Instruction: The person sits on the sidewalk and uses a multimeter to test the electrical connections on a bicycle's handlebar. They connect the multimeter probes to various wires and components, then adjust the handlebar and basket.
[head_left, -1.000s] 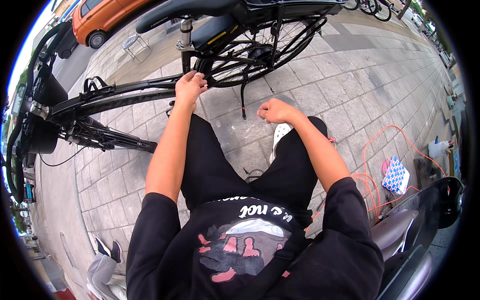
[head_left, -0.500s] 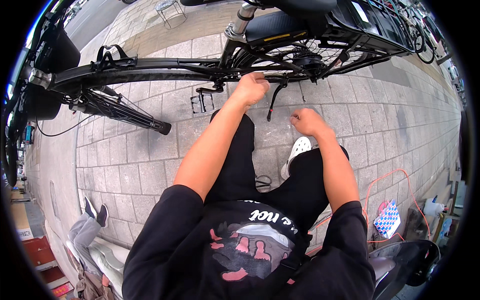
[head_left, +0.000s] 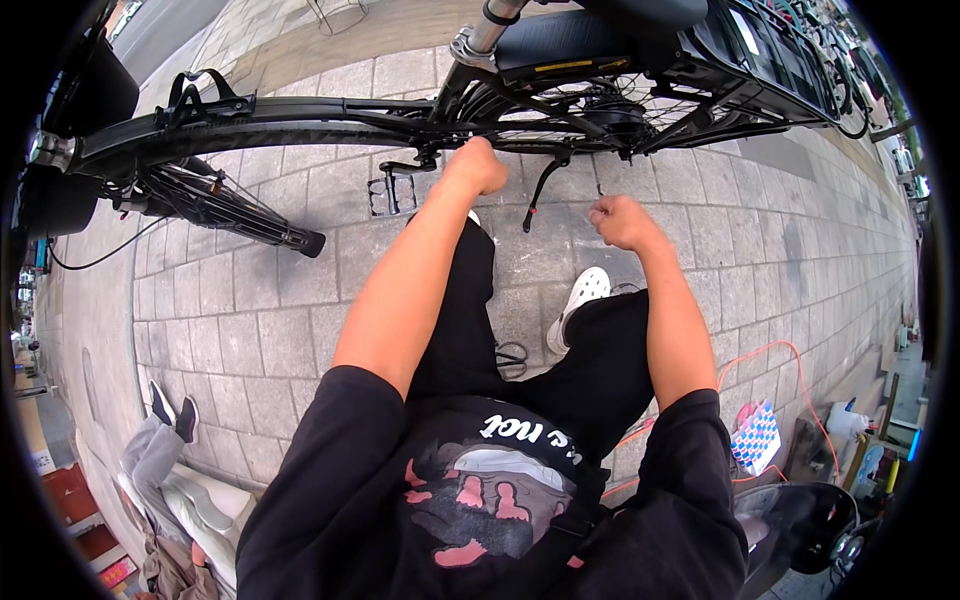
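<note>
A black bicycle (head_left: 330, 125) with a rear rack stands across the far side in front of me. My left hand (head_left: 480, 167) is at its lower frame, just right of the crank and pedal (head_left: 391, 193). The fingers are curled in, and what they hold, if anything, is hidden. My right hand (head_left: 622, 222) hovers above the paving, right of the kickstand (head_left: 541, 192), with its fingers pinched together; anything in them is too small to make out. A thin dark piece (head_left: 600, 188) shows just beyond those fingertips, and I cannot tell whether they touch it.
The rear wheel (head_left: 615, 110) is beyond my right hand. A dark looped object (head_left: 511, 358) lies on the paving between my legs. An orange cable (head_left: 800, 365) runs at the right near a checkered bag (head_left: 756, 438). A seated person's legs (head_left: 160, 450) are at the lower left.
My left hand has shifted a little left along the bicycle frame, its fingers now more hidden. My right hand has moved slightly away from me and right. The view has also shifted a little.
</note>
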